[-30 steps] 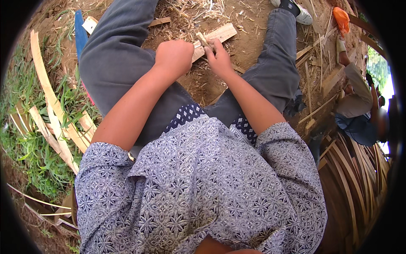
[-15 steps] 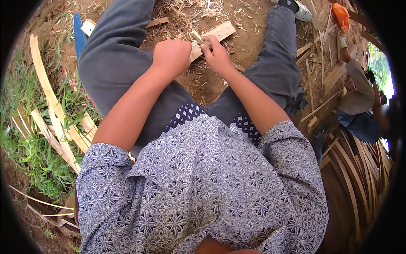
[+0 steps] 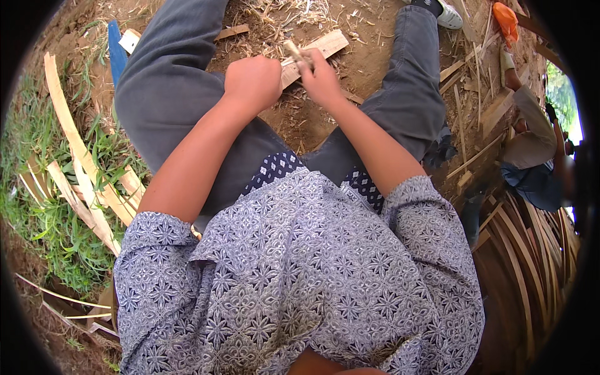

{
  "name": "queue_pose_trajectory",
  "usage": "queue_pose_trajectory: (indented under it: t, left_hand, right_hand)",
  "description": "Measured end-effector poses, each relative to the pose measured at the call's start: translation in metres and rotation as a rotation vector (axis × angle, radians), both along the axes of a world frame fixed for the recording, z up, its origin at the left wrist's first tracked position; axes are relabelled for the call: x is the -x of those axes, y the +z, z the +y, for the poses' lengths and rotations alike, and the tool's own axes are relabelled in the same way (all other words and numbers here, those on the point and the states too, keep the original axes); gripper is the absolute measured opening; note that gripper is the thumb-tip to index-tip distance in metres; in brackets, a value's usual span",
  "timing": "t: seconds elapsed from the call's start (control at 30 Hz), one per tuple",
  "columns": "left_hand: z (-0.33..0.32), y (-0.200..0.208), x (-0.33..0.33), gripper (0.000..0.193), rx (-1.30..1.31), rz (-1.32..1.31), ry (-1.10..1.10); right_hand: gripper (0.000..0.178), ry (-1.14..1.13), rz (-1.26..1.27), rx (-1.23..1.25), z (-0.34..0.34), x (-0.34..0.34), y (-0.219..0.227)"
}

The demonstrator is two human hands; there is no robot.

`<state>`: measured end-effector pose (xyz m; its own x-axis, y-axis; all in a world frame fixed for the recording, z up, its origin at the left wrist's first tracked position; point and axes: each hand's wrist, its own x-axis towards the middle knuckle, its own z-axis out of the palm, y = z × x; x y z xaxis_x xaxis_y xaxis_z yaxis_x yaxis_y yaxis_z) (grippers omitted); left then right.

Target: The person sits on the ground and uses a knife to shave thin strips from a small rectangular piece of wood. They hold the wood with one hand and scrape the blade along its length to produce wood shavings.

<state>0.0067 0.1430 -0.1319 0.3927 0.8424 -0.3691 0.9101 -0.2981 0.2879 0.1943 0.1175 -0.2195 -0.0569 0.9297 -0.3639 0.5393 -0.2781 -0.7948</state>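
My left hand (image 3: 253, 82) is closed in a fist between my knees; whatever it may hold is hidden by the hand itself. Just to its right, my right hand (image 3: 322, 81) is wrapped around a short pale piece of wood (image 3: 292, 49), which sticks up past the fingers and is smeared by motion. Under and beyond both hands lies a flat pale board (image 3: 329, 44), slanting up to the right; its lower end passes behind my hands. The two hands are apart, with a narrow gap between them.
Long wood strips (image 3: 72, 134) lie on grass at the left, near a blue piece (image 3: 115, 50). Wood shavings (image 3: 284, 19) cover the ground ahead. Another person (image 3: 531, 137) sits at the right, beside a stack of curved slats (image 3: 531, 244) and an orange bag (image 3: 505, 24).
The short piece of wood in my right hand has shifted slightly up and tilted a little, with the fingers moving along. My left fist stays nearly in place.
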Motion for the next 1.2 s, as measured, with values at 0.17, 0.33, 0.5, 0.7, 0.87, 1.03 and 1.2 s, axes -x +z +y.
queue_pose_trajectory:
  t: [0.17, 0.33, 0.5, 0.7, 0.87, 1.03, 1.2]
  left_hand:
    - [0.000, 0.005, -0.001, 0.032, 0.048, -0.017, 0.009]
    - [-0.005, -0.003, 0.003, 0.034, 0.074, -0.003, 0.031]
    - [-0.001, -0.002, 0.002, 0.034, 0.054, -0.016, 0.041]
    - [0.002, 0.004, -0.005, 0.026, 0.071, -0.024, 0.043]
    - [-0.002, -0.003, 0.003, 0.019, 0.107, 0.016, 0.027]
    - [0.005, 0.008, -0.004, 0.019, 0.104, 0.027, -0.017]
    - [0.003, 0.005, -0.004, 0.021, 0.128, 0.018, 0.025]
  right_hand:
    - [0.028, -0.028, -0.086, 0.042, 0.006, -0.012, -0.002]
    - [0.026, -0.007, 0.030, 0.078, -0.004, 0.001, 0.012]
    - [0.026, -0.033, -0.046, 0.020, 0.006, -0.008, -0.007]
    - [0.025, -0.140, -0.066, 0.065, 0.008, -0.035, -0.041]
    - [0.029, 0.017, 0.076, 0.045, -0.009, 0.003, 0.008]
    - [0.028, -0.102, -0.100, 0.084, 0.008, -0.019, -0.024]
    - [0.026, -0.050, -0.139, 0.067, 0.006, -0.027, -0.010]
